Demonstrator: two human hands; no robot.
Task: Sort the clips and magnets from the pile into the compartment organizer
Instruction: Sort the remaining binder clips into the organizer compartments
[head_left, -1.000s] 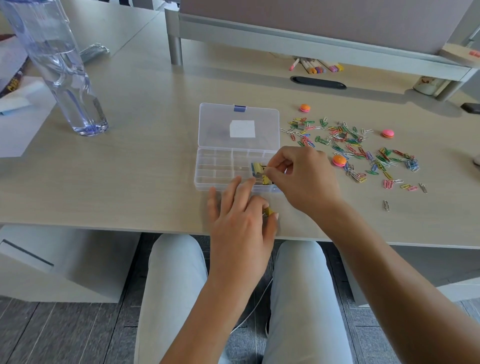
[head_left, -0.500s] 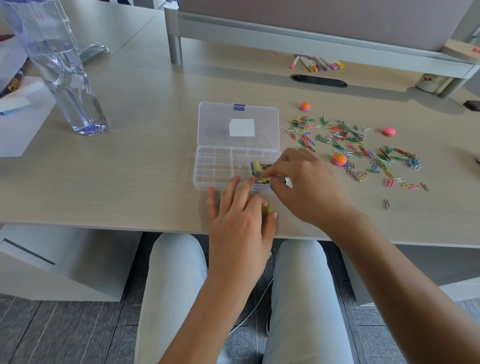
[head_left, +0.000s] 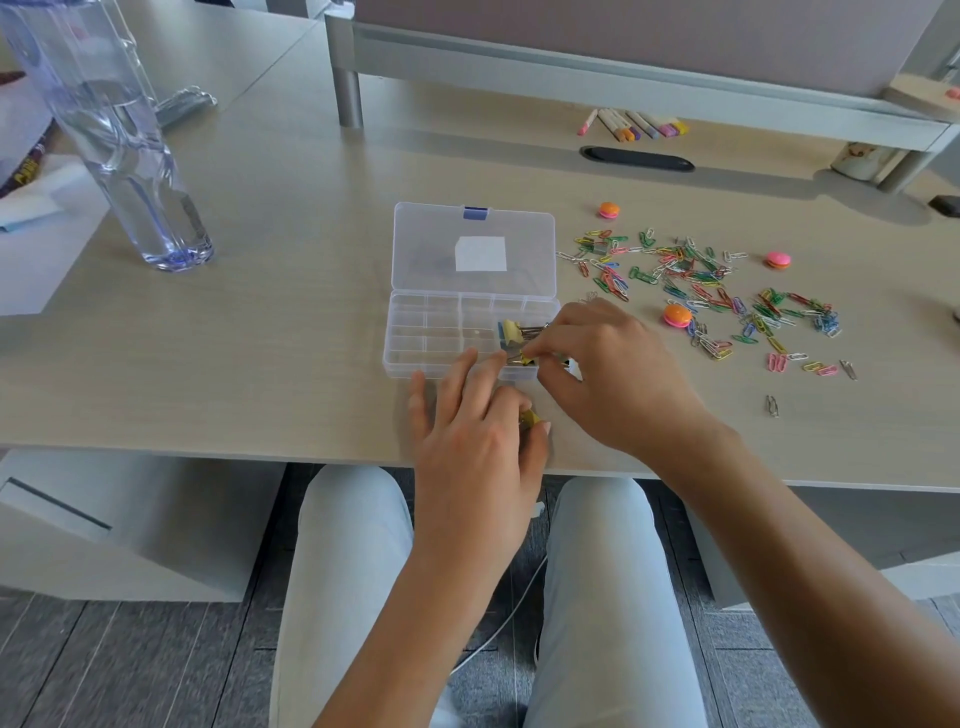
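No readable writing anywhere: the white label (head_left: 480, 254) inside the organizer lid was blank, and the print on the clear plastic water bottle (head_left: 117, 135) was too small to read.

Clear plastic compartment organizer (head_left: 470, 332) sat open on the light wood bench (head_left: 260, 322), lid laid back, blue latch at the far edge. Yellow binder clips (head_left: 513, 332) lay in a right-hand compartment.

Right hand (head_left: 618, 374) was over the organizer's near right corner, grip pinched thumb-to-finger on a yellow binder clip (head_left: 522, 357) at the compartment's edge. Left hand (head_left: 480, 431) lay on the bench just in front of the organizer, fingers spread, thumb side closed on another small yellow clip (head_left: 530, 417).

Pile of coloured paper clips (head_left: 696, 291) was spread to the right of the organizer, with three orange-pink round magnets (head_left: 677, 315) among and around it.

Versus 0.5 s ago: right hand's pinch had shifted slightly toward the organizer's near edge; left hand, pile and magnets unchanged.
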